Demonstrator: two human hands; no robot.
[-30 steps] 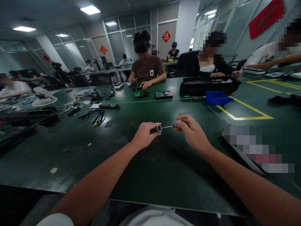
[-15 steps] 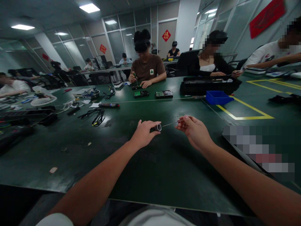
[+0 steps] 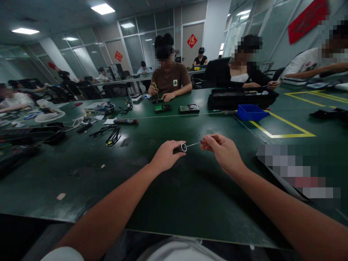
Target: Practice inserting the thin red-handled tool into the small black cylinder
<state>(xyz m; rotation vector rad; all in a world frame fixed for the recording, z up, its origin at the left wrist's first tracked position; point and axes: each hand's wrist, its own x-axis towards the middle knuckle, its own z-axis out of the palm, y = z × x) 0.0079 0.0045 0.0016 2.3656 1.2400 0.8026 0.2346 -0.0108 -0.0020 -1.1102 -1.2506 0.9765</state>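
While co-workers are sitting around green surface (image 3: 168, 195), blue bin (image 3: 251, 112) is resting far right, black cables (image 3: 111, 135) lying far left. Left hand (image 3: 164, 156) is wrapping closed around dark cylindrical handle (image 3: 181, 148) just above surface centre. Right hand (image 3: 224, 152) is pinching thin metal shaft (image 3: 193, 144) running from handle's end.
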